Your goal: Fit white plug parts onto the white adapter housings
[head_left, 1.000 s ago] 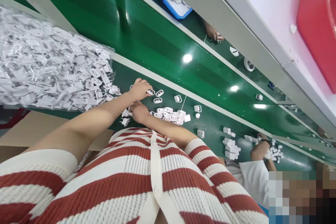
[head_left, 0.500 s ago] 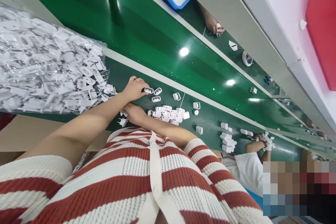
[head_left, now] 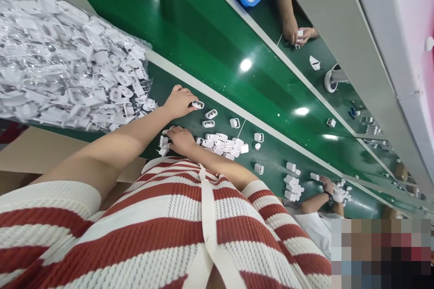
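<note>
My left hand (head_left: 181, 100) pinches a white charger housing (head_left: 198, 104), its hollow end facing me. Two more open housings, an upper one (head_left: 211, 114) and a lower one (head_left: 208, 123), stand just right of it. Nearer my body, my right hand (head_left: 182, 139) has its fingers curled down over white plug pieces (head_left: 164, 143); its fingertips are partly hidden, but a piece appears gripped at them. A cluster of white chargers (head_left: 224, 144) lies right of that hand, with single housings beyond it, one of them upright (head_left: 235, 123).
A big clear bag of white plug parts (head_left: 68, 63) fills the left. Along the bench runs a green belt (head_left: 217, 54). Across it, a co-worker's hands (head_left: 298, 36) hold a white part near a blue tray (head_left: 246, 2). Another co-worker's hands (head_left: 330, 189) work at right.
The view has shifted slightly. My left hand still holds the housing, and my right hand remains at the plug pieces. Across the belt, the co-worker's second hand has come into view.
</note>
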`<state>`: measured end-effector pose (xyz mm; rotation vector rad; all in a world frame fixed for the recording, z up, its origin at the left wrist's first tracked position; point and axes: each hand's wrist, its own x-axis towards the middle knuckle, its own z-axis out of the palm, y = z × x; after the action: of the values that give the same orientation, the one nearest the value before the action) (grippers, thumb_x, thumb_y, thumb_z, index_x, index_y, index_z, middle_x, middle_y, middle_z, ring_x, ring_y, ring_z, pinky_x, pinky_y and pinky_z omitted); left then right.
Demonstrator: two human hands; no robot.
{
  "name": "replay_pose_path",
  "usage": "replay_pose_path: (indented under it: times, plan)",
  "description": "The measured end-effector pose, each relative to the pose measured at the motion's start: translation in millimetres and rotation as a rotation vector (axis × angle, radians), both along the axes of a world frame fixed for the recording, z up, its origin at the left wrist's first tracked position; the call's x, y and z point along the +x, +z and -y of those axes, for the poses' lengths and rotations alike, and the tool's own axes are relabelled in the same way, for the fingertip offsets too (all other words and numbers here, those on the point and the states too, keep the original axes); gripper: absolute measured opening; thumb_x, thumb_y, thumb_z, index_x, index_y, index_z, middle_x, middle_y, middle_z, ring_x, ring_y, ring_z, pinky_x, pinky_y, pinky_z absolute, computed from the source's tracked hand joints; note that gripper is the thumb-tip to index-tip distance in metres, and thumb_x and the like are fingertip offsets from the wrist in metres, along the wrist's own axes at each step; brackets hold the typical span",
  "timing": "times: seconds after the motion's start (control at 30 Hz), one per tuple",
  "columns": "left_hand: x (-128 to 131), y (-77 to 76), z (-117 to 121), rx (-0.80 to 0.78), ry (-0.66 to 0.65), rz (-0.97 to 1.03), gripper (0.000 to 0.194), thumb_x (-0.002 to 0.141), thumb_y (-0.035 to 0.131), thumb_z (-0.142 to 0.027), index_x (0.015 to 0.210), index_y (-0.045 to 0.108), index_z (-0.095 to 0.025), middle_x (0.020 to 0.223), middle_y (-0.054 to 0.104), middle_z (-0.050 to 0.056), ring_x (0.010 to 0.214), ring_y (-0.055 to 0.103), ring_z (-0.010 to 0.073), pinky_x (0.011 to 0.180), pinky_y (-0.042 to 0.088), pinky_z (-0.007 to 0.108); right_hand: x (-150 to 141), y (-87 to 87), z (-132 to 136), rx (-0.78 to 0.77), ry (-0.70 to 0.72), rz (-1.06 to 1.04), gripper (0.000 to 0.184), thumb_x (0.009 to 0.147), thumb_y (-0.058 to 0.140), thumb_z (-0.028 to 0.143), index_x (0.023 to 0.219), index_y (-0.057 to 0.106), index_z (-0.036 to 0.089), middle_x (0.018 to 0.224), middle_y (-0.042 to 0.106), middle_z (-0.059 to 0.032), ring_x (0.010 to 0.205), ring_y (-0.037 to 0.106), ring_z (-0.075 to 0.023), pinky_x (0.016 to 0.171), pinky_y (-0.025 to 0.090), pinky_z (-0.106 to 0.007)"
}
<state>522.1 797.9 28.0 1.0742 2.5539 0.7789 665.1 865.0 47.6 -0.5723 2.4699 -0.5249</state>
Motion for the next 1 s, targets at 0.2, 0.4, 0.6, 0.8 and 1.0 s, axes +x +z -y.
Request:
replay_pose_path:
  times: [0.2, 0.4, 0.6, 0.8, 1.0]
  plan:
    - [1, 0.3, -1, -0.008, 0.009, 0.005, 0.033, 0.087, 0.066, -0.032, 0.114, 0.079, -0.018, 0.116, 0.075, 0.015, 0.120, 0.061, 0.0364, 0.113, 0.030, 0.057, 1, -3.1, -2, -0.121, -0.158, 0.097, 0.020, 0.087, 0.065, 0.016, 0.106, 0.067, 0.017, 0.116, 0.070, -0.0097, 0.107, 0.065, -0.0266, 0.090, 0.054, -0.037]
    - [8, -3.3, -4, 0.008, 0.013, 0.015, 0.031, 0.086, 0.066, -0.032, 0.111, 0.080, -0.018, 0.112, 0.075, 0.016, 0.116, 0.062, 0.0363, 0.109, 0.032, 0.057, 11, 8.9, -74, -0.476, -0.762, 0.053, 0.024, 0.083, 0.068, 0.020, 0.106, 0.064, 0.021, 0.100, 0.070, -0.0023, 0.088, 0.068, -0.0168, 0.085, 0.057, -0.029]
    - [15, -2.0, -5, -0.001, 0.058, 0.020, 0.035, 0.089, 0.071, -0.036, 0.117, 0.076, -0.017, 0.116, 0.073, 0.015, 0.119, 0.059, 0.0320, 0.108, 0.031, 0.052, -26, 18.6, -125, -0.372, -0.805, -0.245, 0.034, 0.085, 0.057, 0.012, 0.117, 0.065, 0.019, 0.120, 0.067, -0.0100, 0.103, 0.067, -0.0204, 0.093, 0.057, -0.034]
    - [18, -3.7, -4, 0.032, 0.108, 0.028, 0.028, 0.089, 0.072, -0.037, 0.110, 0.078, -0.019, 0.115, 0.073, 0.013, 0.117, 0.060, 0.0311, 0.108, 0.029, 0.052, -53, 17.8, -114, -0.022, -0.529, -0.282, 0.032, 0.091, 0.055, 0.010, 0.120, 0.068, 0.015, 0.118, 0.068, -0.0143, 0.116, 0.059, -0.0300, 0.102, 0.051, -0.044]
    - [20, -10.3, -6, 0.049, 0.140, 0.023, 0.028, 0.089, 0.071, -0.038, 0.108, 0.080, -0.019, 0.113, 0.074, 0.014, 0.113, 0.063, 0.0324, 0.109, 0.029, 0.053, -59, 23.2, -111, 0.153, -0.391, -0.288, 0.025, 0.097, 0.052, 0.013, 0.110, 0.073, 0.017, 0.107, 0.068, -0.0115, 0.106, 0.058, -0.0277, 0.091, 0.050, -0.038]
